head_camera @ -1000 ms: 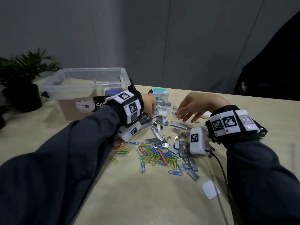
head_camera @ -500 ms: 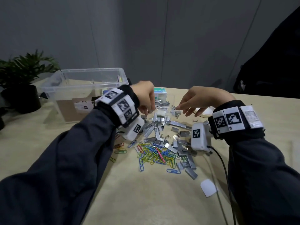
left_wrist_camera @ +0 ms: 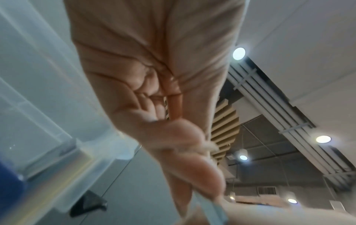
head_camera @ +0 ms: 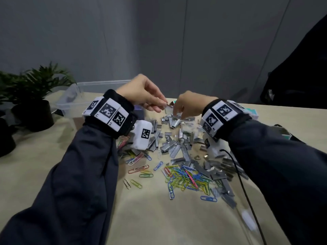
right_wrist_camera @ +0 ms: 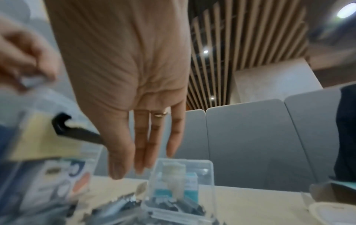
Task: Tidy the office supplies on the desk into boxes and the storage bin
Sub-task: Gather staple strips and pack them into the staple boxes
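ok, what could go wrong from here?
1. Left hand pinches a silver piece by the fingertips only, above the staples; it could slip back into the pile.
2. Staples and clips overlap on the near side; a grab there may pick up both kinds.
3. The wrist cable trails across staples; arm moves could drag them around.

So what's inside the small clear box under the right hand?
The small clear box holds grey staple strips along its bottom; a teal-and-white box shows through it, probably behind. The right hand hides it in the head view.
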Tool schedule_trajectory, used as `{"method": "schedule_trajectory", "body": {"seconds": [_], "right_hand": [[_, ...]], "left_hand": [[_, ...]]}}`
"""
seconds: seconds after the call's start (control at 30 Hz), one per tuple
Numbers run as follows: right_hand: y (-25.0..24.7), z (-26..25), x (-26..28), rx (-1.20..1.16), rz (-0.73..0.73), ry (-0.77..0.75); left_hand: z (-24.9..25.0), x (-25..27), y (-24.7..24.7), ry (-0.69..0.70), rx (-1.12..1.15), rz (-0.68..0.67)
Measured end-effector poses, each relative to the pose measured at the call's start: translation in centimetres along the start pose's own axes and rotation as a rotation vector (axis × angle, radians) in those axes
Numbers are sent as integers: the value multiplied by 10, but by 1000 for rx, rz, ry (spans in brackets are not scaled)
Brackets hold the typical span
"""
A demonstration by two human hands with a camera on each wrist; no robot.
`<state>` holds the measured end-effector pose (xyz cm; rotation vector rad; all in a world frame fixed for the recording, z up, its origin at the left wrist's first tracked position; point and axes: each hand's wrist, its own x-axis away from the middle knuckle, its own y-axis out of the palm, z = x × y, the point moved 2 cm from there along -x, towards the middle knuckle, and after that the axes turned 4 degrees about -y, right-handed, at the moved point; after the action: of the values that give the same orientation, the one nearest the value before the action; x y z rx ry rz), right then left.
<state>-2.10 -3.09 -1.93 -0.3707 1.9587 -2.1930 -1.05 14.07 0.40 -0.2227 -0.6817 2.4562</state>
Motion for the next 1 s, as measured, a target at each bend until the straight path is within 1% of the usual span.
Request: {"method": "schedule_trajectory", "body": {"seconds": [0.1,0.17,0.23,0.33,0.53,0.6,0.67,0.7,0.77,0.8,0.83,0.93,1.0], "right_hand": [[10,1,-19,31,-80,21],[18,2,-28,32,-119,68],[27,1,-33,75,-116,101],[31,-3,-36,115,-60,120],[29,-7,-40,67,-161,132],[24,-7,-41,37,-159,145],[21,-6,-41,-17,-111,117],[22,-6,-41,-38,-113,86],[25,-8,-40,-49,-191,37],[29,-8,-42,-45,-210,35],[30,-9,-43,-37,-201,41],[32,-11,-46,-5,-162,128],[30,-12,-46,-18,-187,158]], "left_hand": [[1,1,-9,39,25,84],[1,2,-13,37,35,103],[-1,3,-13,33,38,99],[-1,4,-13,32,34,94],[-2,3,-14,27,51,85],[-2,3,-15,29,66,78],[-3,3,-16,27,92,65],[-3,3,-17,24,106,57],[-4,4,-18,17,132,42],[-5,4,-18,15,143,37],[-5,3,-18,14,152,34],[-5,3,-18,10,158,28],[-5,3,-18,9,154,24]]}}
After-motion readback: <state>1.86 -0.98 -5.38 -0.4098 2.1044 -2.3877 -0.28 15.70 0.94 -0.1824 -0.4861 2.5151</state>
